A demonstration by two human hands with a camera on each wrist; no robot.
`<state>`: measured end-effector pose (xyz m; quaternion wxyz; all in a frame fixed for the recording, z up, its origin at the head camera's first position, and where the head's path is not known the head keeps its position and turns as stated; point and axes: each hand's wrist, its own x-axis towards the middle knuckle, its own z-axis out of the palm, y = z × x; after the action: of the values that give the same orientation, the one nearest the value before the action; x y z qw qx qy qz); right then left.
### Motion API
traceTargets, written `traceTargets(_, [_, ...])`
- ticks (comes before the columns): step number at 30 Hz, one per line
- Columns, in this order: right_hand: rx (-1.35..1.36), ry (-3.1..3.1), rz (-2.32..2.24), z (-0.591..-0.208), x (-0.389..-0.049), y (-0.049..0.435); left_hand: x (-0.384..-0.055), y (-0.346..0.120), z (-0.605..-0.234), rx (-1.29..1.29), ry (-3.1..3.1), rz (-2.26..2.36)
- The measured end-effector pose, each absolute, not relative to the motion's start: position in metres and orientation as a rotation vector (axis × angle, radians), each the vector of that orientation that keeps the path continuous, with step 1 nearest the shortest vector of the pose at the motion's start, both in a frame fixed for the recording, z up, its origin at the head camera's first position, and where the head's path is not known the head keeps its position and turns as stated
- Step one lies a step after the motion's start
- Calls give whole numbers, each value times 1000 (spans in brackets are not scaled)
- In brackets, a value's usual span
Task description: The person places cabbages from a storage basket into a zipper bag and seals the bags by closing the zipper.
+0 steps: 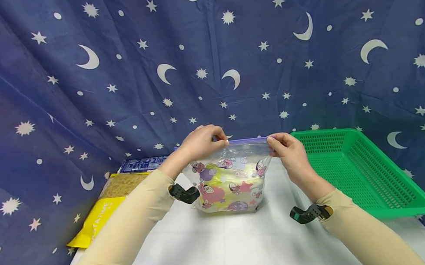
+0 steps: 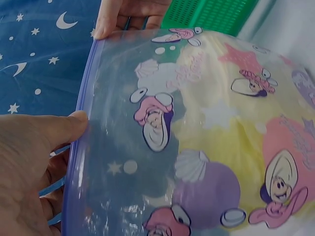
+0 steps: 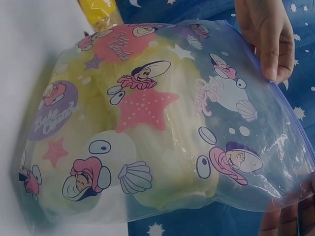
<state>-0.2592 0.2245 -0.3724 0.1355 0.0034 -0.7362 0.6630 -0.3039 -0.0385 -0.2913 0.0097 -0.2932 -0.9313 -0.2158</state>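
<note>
A clear zip bag [image 1: 229, 178] printed with pink and purple cartoon shells and stars stands upright on the white table. Something pale yellow [image 3: 167, 123] fills its lower part; the print and glare blur what it is. Along the top runs a purple zip strip [image 2: 74, 162]. My left hand [image 1: 205, 142] pinches this strip near the middle, thumb on the near side and fingers behind. At the strip's right end, my right hand [image 1: 289, 152] pinches the top corner between thumb and fingers. In the right wrist view the right hand shows only partly, through and below the bag.
To the right stands a green plastic basket [image 1: 362, 172] with slotted walls. A yellow pasta packet [image 1: 103, 210] lies at the left, partly behind the left forearm. A blue patterned packet [image 1: 141, 164] lies behind it. A dark blue star-and-moon curtain [image 1: 207, 85] hangs behind the table [image 1: 226, 253].
</note>
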Motion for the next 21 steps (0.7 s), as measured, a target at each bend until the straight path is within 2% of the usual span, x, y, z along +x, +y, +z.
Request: traceTargets(21, [26, -2128, 1931, -374, -260, 227, -305, -76, -292, -881, -2907, -747])
